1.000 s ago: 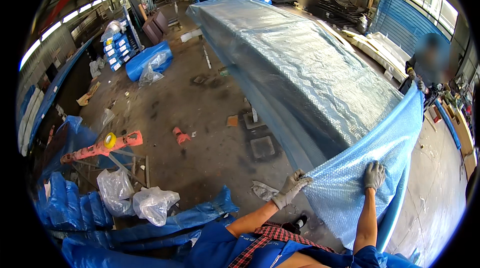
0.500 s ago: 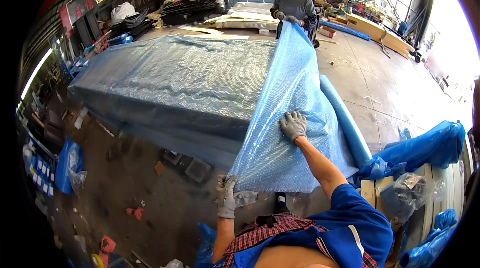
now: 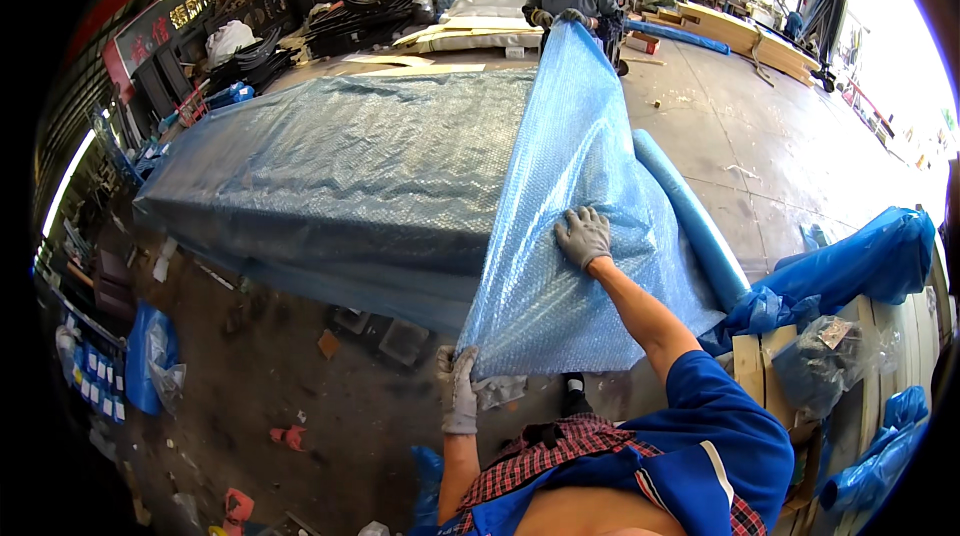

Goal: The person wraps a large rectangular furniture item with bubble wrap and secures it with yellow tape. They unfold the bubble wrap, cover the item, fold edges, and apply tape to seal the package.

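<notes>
A sheet of blue bubble wrap (image 3: 545,286) slopes up in front of me, its narrow far end gripped by the gloved hands (image 3: 568,18) of a person across from me. At the sheet's near left corner my left hand (image 3: 458,386), in a grey glove, is closed on the edge. My right hand (image 3: 584,236), gloved too, lies with fingers spread on the sheet's upper face. Left of the sheet stands a long, box-shaped load (image 3: 350,156) covered in the same wrap. A roll of bubble wrap (image 3: 690,216) lies along the right side.
Blue plastic sheeting (image 3: 850,276) and pale boards (image 3: 760,376) lie to my right. Red scraps (image 3: 288,437) and a brown block (image 3: 328,343) are on the floor at left. Stacked planks (image 3: 745,36) stand at the far right.
The left edge of the lifted sheet has shifted slightly to the left over the covered load. Both of my hands keep nearly the same places on the sheet, and the view has tilted a little.
</notes>
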Available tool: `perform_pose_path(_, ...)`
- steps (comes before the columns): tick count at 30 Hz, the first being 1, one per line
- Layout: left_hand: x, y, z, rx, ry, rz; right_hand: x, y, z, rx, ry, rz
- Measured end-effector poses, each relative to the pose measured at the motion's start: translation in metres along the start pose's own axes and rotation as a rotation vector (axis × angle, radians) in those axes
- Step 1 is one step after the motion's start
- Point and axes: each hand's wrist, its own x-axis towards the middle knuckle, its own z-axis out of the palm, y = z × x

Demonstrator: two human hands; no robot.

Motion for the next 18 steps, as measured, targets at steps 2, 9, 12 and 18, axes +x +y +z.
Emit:
perform_pose_path(2, -0.002, 0.007, 0.006, -0.029, -0.012, -0.016, 0.000, 0.002, 0.000, 0.006, 0.002, 0.007)
perform_pose_path(9, 0.010, -0.016, -0.010, 0.032, -0.033, 0.090, 0.000, 0.002, 0.000, 0.013, 0.010, -0.004)
perform_pose_path(12, 0.012, -0.019, -0.011, 0.016, -0.043, 0.110, 0.000, 0.000, -0.002, 0.029, 0.013, -0.008)
perform_pose_path(18, 0.007, 0.010, 0.006, 0.091, -0.024, 0.025, 0.005, 0.005, -0.005, 0.029, -0.035, 0.018)
